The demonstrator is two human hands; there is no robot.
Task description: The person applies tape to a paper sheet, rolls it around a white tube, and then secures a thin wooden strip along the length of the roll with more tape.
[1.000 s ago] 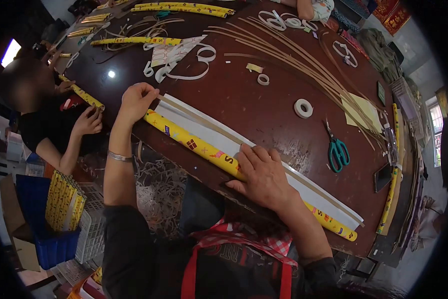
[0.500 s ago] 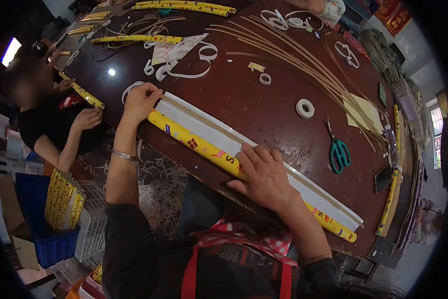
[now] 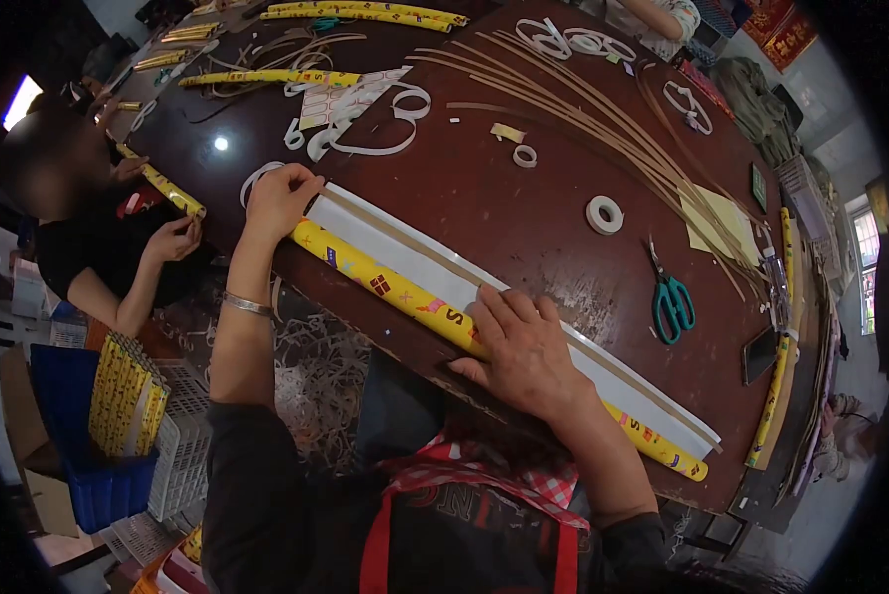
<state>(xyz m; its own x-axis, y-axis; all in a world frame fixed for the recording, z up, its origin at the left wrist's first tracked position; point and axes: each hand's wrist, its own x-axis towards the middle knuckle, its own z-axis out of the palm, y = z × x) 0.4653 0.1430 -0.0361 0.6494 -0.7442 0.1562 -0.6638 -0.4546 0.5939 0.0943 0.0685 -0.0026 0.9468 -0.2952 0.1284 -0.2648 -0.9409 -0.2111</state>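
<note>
A long roll of yellow printed wrapping paper point(image 3: 405, 294) lies slantwise along the table's near edge. Its white underside point(image 3: 603, 368) is spread out on the far side, with a narrow brown strip point(image 3: 415, 241) running lengthwise over it. At the roll's left end, my left hand point(image 3: 278, 203) is closed in a pinch at the strip's end; the exact grip is partly hidden by the fingers. My right hand point(image 3: 526, 346) rests flat across the middle of the roll, fingers stretched over the white paper and thumb on the near side.
Green-handled scissors point(image 3: 673, 305), a white tape roll point(image 3: 604, 215) and a phone point(image 3: 759, 356) lie to the right. Long brown strips point(image 3: 583, 99) cross the table's far side. At left, a co-worker point(image 3: 98, 238) handles another yellow roll; a blue crate point(image 3: 108, 495) stands below.
My hands and the roll stay in nearly the same place. The co-worker's near hand at left has shifted slightly, and another person's arm at the top has moved right.
</note>
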